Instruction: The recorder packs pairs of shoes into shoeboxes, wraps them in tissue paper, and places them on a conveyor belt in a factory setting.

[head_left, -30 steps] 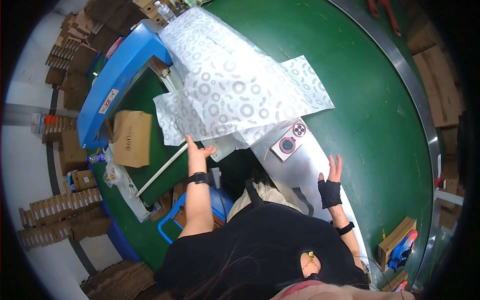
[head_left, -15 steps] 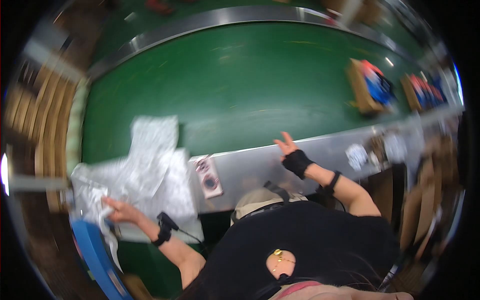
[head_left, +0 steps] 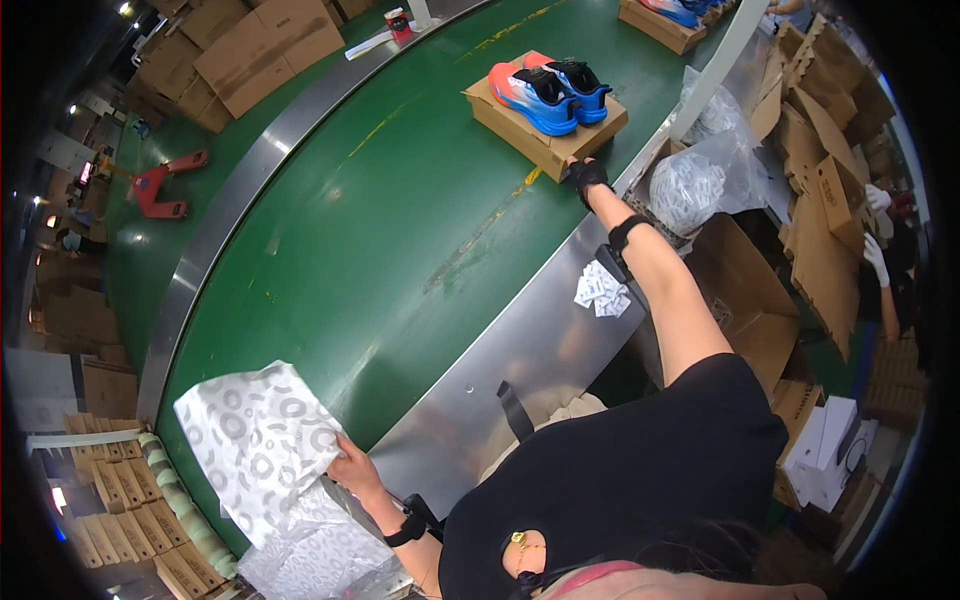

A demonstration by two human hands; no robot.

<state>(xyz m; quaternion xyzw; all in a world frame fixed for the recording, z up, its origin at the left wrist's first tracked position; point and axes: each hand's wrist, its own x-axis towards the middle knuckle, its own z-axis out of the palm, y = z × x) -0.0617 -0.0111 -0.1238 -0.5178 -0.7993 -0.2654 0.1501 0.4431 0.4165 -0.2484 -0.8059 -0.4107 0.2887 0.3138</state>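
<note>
My left hand (head_left: 352,470) pinches the edge of a white sheet of wrapping paper (head_left: 255,430) printed with grey rings. More of this paper (head_left: 318,548), partly under clear plastic, lies below it. At the end of my outstretched right arm, my right hand (head_left: 588,174) in a black fingerless glove grips the near corner of a brown shoebox (head_left: 545,150). Some of its fingers are hidden against the box. A pair of running shoes (head_left: 550,95), coral, white and blue, sits on top of the box.
The green belt (head_left: 400,230) curves between metal rims. Small white packets (head_left: 603,290) lie on the steel ledge (head_left: 500,350). Beside it are a bag of white packets (head_left: 687,190) and an open carton (head_left: 745,290). Another shoebox (head_left: 660,25) stands farther along. A co-worker's gloved hand (head_left: 876,260) is at right.
The view has swung right. My right hand has reached out from near my body to the shoebox. My left hand has moved to a patterned sheet's edge.
</note>
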